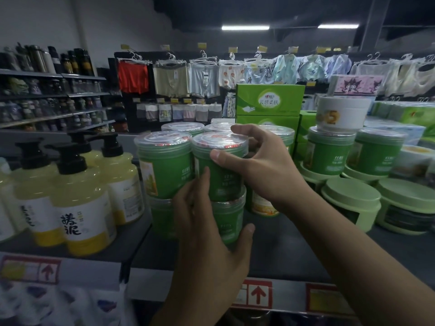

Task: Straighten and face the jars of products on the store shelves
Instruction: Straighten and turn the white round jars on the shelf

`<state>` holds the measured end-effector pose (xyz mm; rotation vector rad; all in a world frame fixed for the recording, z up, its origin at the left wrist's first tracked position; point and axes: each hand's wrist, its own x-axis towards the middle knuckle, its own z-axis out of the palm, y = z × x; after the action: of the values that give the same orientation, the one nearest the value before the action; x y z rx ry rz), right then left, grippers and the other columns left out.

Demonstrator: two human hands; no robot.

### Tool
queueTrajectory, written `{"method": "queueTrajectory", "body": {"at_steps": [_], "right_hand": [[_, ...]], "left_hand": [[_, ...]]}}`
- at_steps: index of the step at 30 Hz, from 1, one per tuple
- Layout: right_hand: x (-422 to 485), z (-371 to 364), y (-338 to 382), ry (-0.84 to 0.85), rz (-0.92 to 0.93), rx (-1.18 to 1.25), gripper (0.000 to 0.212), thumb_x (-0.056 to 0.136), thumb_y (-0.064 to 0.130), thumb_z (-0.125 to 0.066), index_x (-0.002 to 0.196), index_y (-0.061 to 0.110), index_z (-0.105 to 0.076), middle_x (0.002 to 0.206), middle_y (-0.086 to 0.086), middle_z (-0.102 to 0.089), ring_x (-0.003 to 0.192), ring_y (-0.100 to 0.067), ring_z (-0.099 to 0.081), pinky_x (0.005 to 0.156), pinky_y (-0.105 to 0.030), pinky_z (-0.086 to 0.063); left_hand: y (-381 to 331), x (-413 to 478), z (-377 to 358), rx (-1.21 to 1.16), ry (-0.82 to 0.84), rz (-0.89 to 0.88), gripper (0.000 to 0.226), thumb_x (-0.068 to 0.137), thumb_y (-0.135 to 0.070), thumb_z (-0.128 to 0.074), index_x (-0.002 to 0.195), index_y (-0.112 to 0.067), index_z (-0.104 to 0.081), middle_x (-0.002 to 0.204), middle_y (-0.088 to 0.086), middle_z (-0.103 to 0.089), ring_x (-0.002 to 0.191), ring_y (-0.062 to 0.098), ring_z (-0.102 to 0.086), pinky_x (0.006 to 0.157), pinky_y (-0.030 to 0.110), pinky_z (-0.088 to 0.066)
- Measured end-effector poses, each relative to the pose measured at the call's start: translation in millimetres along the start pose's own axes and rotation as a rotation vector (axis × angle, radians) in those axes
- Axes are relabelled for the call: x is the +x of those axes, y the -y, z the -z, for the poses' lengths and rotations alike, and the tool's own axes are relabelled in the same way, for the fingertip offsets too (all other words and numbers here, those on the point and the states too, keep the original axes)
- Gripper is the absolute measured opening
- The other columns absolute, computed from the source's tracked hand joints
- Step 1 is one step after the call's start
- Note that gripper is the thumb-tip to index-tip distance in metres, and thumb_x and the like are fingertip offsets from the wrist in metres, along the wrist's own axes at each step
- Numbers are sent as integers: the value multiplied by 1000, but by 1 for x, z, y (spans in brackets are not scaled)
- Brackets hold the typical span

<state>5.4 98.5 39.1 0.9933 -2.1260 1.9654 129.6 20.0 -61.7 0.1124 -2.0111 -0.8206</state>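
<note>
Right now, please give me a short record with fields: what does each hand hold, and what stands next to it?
right hand: grips the upper green jar near its top
left hand: wraps the lower green jar, fingertips reaching the upper one
stacking: upper jar sits on the lower jar
left neighbour: another green jar stack, then yellow pump bottles
support: grey shelf

A shop: price-labelled shelf [294,245], stocked jars [164,170], hung underwear [173,81].

Yellow pump bottles [77,208] off to the left of the green tissue boxes [270,100], underwear on hangers [169,78] behind them
</note>
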Motion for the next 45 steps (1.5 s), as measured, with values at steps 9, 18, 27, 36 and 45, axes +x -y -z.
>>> {"method": "queueTrajectory", "body": {"at_steps": [9, 18, 27, 36, 45], "right_hand": [[-5, 9, 2, 64, -21, 9, 81, 73, 29, -99, 143, 21, -60, 118, -3, -77, 98, -15, -79, 91, -38, -65], [-6, 15, -3, 126, -58, 66, 86, 74, -3, -93, 148, 9, -50, 114, -6, -77, 95, -17, -80, 83, -30, -65], [-6, 38, 3, 138, -52, 45, 81, 76, 18, -96, 146, 15, -55, 120, -7, -74, 104, -16, -78, 89, -32, -65], [-4, 101, 10, -55, 16, -3, 51, 75, 41, -80, 120, 17, -74, 106, -8, -80, 102, -24, -77, 85, -34, -62], [-2, 171, 6, -193, 4, -91, 31, 91, 17, -82, 120, 13, -72, 108, -7, -79, 101, -17, -76, 89, -33, -63]], "left_hand": [[0, -2, 0, -24, 7, 6, 103, 80, -44, -75, 164, -37, -17, 157, -13, -22, 151, 6, -30, 111, 4, -21], [-1, -2, -3, -22, 3, -4, 105, 81, -40, -78, 165, -34, -16, 159, -8, -22, 152, 10, -29, 116, 18, -28], [-28, 0, -15, -34, -168, -28, 97, 80, -20, -84, 160, -15, -31, 157, 3, -26, 150, 16, -30, 119, 42, -38], [-72, 24, -53, -146, -110, -209, 69, 83, -15, -81, 144, -15, -48, 144, 5, -41, 139, 23, -45, 107, 43, -46], [-100, 59, -101, -232, 36, -133, 67, 86, -29, -79, 144, -27, -46, 142, -9, -45, 139, 10, -46, 111, 42, -48]]}}
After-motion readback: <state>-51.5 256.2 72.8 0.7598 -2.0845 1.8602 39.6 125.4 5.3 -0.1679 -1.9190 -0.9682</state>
